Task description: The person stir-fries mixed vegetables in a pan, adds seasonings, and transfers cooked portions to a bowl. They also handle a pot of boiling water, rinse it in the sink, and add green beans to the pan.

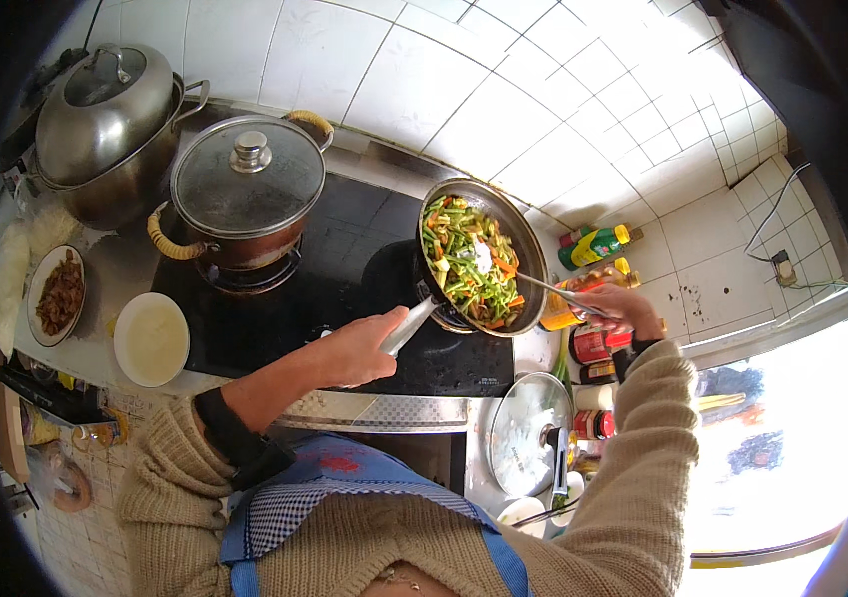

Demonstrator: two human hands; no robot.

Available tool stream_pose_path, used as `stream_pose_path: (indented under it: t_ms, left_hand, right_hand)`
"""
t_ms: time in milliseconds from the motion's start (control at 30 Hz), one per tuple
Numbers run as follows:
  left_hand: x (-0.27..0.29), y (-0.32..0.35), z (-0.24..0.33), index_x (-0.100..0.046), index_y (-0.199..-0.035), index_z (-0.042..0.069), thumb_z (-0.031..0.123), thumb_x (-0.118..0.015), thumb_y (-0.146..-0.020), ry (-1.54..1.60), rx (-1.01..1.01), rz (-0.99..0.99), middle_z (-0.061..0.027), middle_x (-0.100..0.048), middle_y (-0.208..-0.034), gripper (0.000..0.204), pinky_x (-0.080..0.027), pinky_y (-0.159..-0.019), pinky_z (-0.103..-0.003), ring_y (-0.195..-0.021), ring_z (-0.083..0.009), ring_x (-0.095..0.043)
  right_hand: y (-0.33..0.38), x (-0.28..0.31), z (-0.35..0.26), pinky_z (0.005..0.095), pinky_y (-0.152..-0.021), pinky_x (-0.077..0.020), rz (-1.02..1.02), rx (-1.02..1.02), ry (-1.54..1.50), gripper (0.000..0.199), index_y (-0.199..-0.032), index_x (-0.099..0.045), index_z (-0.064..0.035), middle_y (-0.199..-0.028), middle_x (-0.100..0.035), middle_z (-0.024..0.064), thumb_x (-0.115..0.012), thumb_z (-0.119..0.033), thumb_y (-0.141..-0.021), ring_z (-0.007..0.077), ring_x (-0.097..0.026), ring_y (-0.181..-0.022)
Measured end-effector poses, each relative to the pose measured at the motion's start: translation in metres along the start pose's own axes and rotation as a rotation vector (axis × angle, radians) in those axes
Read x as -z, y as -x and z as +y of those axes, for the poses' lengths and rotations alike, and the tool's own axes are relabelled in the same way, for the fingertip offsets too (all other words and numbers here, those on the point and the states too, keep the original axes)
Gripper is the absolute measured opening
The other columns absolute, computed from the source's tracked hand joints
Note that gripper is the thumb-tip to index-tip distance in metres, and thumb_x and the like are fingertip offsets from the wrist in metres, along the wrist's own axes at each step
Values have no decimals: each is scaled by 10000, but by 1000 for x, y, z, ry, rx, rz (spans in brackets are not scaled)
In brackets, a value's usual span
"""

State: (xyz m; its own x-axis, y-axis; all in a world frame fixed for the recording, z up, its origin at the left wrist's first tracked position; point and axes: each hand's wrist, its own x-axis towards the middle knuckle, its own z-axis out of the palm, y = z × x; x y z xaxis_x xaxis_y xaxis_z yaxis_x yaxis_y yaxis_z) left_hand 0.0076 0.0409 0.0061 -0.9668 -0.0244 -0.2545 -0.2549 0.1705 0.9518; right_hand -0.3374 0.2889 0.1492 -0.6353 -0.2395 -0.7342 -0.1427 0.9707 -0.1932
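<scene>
Frying pan of chopped vegetables gripped and worked at the right burner

Hands: apart, each clamped on its own item. Left hand wraps the pan handle, which points toward the person. Right hand grips a slim metal utensil, its far end reaching over the pan's right rim into the food.

Pan: over the right-hand burner of a black cooktop; full contact with the burner cannot be told. Contents: green pieces with orange ones mixed in; a white patch near the middle, nature unclear.

Left burner: a lidded pot with wrapped side handles, glass lid on. Farther left, a large steel pot under a domed lid.

Bench, left of cooktop: an oval plate of brown pieces; just beside it, a white bowl with pale contents.

Right side: a green bottle with yellow cap, lying tilted in view beyond the right hand; nearer the person, a round glass lid.
</scene>
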Motion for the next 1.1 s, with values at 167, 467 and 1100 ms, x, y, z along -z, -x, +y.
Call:
stream_pose_path:
  t_ms: [167,467,1100]
  left_hand:
    - [1,-2,-7,-200,-1500,48,41,-556,-769,28,-10,31,-147,-601,-933,813,-437,-504,-288,-608,-161,-539]
    - [4,4,1,-186,-1490,32,24,-538,-781,158,37,-18,-126,-567,-859,792,-375,-424,-295,-529,-145,-482]
    - [-1,0,4,-176,-1499,40,44,-543,-760,174,78,-49,-124,-550,-823,825,-379,-422,-299,-489,-136,-454]
  right_hand:
    - [-17,-45,20,282,-360,-327,317,288,6,406,-877,-668,-58,-553,-518,24,-576,-453,-902,122,-462,-414]
    - [116,-89,-18,451,-712,-506,941,219,767,377,-1190,-610,-117,-932,-663,170,-618,-325,-875,355,-650,-842]
    - [110,-167,1,369,-669,-545,1101,150,944,397,-1196,-567,-113,-971,-623,57,-636,-307,-856,236,-650,-859]
